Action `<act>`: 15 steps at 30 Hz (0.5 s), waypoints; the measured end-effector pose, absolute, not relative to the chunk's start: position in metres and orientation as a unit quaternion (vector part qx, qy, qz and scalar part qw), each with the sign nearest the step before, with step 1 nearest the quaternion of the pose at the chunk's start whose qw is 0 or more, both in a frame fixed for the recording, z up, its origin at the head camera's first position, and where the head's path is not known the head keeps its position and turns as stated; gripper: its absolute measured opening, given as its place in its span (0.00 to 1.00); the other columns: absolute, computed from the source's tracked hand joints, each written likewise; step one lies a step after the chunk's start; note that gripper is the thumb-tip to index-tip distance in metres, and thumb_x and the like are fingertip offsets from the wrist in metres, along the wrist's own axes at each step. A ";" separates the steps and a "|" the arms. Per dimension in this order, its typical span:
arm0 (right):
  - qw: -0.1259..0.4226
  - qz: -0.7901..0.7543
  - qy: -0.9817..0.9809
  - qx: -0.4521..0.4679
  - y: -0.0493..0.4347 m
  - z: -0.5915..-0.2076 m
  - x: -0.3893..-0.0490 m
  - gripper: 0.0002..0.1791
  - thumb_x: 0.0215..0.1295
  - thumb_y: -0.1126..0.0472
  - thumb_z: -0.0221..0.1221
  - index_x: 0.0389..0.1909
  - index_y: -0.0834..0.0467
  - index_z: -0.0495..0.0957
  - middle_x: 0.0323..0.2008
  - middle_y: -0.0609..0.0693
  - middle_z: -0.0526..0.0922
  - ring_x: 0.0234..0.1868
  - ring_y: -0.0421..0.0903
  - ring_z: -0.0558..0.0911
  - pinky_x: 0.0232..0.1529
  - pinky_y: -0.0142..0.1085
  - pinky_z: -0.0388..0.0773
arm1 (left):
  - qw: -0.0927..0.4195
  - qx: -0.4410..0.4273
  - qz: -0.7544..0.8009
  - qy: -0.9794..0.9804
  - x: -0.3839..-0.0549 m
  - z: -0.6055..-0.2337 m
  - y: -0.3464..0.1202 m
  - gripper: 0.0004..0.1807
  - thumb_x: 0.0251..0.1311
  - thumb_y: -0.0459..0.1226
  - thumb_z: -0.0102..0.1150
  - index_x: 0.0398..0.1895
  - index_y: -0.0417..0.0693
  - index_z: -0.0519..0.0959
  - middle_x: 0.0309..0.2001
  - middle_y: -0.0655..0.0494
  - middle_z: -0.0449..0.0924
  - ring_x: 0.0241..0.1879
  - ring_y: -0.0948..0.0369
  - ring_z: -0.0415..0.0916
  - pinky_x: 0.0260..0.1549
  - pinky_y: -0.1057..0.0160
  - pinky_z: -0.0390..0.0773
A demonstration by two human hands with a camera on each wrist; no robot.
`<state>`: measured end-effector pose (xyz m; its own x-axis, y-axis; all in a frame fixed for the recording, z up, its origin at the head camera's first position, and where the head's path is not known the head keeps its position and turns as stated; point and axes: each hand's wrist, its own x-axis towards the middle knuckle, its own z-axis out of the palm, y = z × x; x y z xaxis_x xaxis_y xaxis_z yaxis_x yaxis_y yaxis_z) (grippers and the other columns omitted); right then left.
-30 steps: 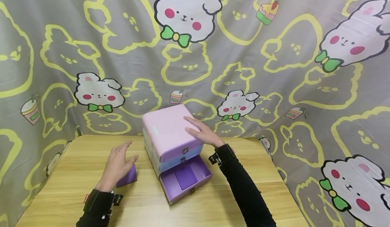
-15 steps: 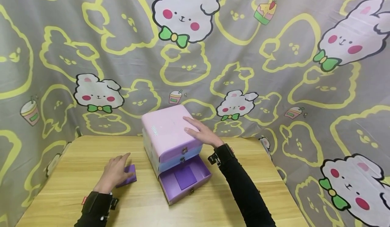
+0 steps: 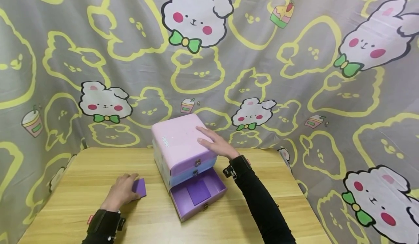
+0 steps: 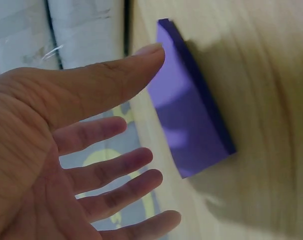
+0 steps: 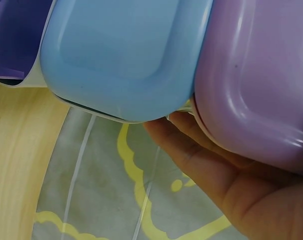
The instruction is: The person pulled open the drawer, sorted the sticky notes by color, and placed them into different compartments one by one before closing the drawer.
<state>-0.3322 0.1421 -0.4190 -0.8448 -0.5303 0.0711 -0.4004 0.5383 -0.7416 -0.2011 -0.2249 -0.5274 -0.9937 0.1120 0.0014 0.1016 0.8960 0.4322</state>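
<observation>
On the table, my left hand (image 3: 120,192) is at the left of a small purple block (image 3: 140,188), thumb on the near side. The left wrist view shows the fingers apart and fairly straight, the thumb tip overlapping the edge of the purple block (image 4: 184,100); contact is unclear. My right hand (image 3: 216,142) rests on the top right side of a pink and blue drawer box (image 3: 178,138). From the right wrist, its fingers (image 5: 174,142) touch the side by the blue drawer (image 5: 121,55). The bottom purple drawer (image 3: 214,181) is pulled out, with a flat purple piece (image 3: 198,192) inside.
The wooden table (image 3: 262,200) extends around the box on both sides. A grey curtain (image 3: 137,69) with bunny prints hangs behind it and at the sides. Small metal latches (image 3: 197,162) sit on the box's front.
My left hand has lowered beside the purple block, so that more of the block shows to its right. The right hand, box and drawer have stayed in place.
</observation>
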 end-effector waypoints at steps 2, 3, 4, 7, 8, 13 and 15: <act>0.082 -0.401 0.872 -0.267 0.142 -0.419 -0.332 0.32 0.75 0.38 0.51 0.77 0.31 0.57 0.80 0.39 0.57 0.84 0.54 0.48 0.80 0.65 0.45 | 0.014 0.054 0.226 0.973 -0.201 -0.531 -0.225 0.45 0.36 0.34 0.81 0.62 0.28 0.73 0.51 0.25 0.77 0.45 0.38 0.77 0.37 0.37 0.82; 0.083 -0.402 0.872 -0.266 0.142 -0.420 -0.333 0.32 0.74 0.38 0.51 0.77 0.31 0.57 0.80 0.39 0.57 0.84 0.54 0.48 0.80 0.64 0.45 | 0.016 0.053 0.228 0.972 -0.201 -0.533 -0.226 0.44 0.36 0.34 0.81 0.61 0.28 0.73 0.50 0.25 0.78 0.44 0.39 0.77 0.36 0.39 0.82; 0.083 -0.402 0.872 -0.266 0.142 -0.420 -0.333 0.32 0.74 0.38 0.51 0.77 0.30 0.57 0.80 0.39 0.57 0.84 0.53 0.48 0.80 0.64 0.45 | 0.018 0.053 0.228 0.972 -0.201 -0.535 -0.226 0.43 0.36 0.34 0.81 0.60 0.28 0.74 0.49 0.26 0.79 0.43 0.41 0.77 0.35 0.40 0.82; 0.084 -0.402 0.872 -0.265 0.142 -0.419 -0.333 0.32 0.74 0.38 0.51 0.77 0.30 0.57 0.80 0.38 0.57 0.84 0.51 0.49 0.80 0.64 0.45 | 0.016 0.051 0.228 0.972 -0.202 -0.539 -0.225 0.41 0.35 0.33 0.81 0.58 0.29 0.76 0.47 0.29 0.80 0.42 0.42 0.77 0.34 0.40 0.83; 0.084 -0.402 0.873 -0.265 0.143 -0.419 -0.333 0.32 0.74 0.38 0.51 0.77 0.30 0.57 0.80 0.38 0.57 0.84 0.51 0.49 0.80 0.64 0.45 | 0.015 0.049 0.227 0.972 -0.202 -0.540 -0.225 0.41 0.35 0.33 0.82 0.58 0.29 0.76 0.47 0.29 0.80 0.42 0.42 0.77 0.34 0.40 0.83; 0.083 -0.400 0.874 -0.265 0.143 -0.419 -0.333 0.32 0.74 0.37 0.51 0.77 0.30 0.57 0.80 0.38 0.57 0.84 0.52 0.49 0.80 0.64 0.46 | 0.007 0.045 0.221 0.974 -0.203 -0.541 -0.227 0.41 0.34 0.35 0.83 0.57 0.29 0.76 0.47 0.29 0.79 0.44 0.40 0.76 0.34 0.38 0.82; 0.083 -0.398 0.874 -0.266 0.142 -0.420 -0.333 0.32 0.74 0.37 0.51 0.77 0.29 0.57 0.80 0.37 0.57 0.84 0.51 0.49 0.80 0.64 0.46 | 0.007 0.043 0.223 0.974 -0.203 -0.542 -0.228 0.43 0.33 0.35 0.84 0.56 0.27 0.75 0.46 0.29 0.79 0.43 0.41 0.76 0.34 0.39 0.82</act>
<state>-0.3333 0.1424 -0.4196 -0.8446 -0.5313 0.0661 -0.3984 0.5412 -0.7405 -0.2031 -0.2280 -0.5417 -0.9961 0.0877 0.0063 0.0817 0.8964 0.4357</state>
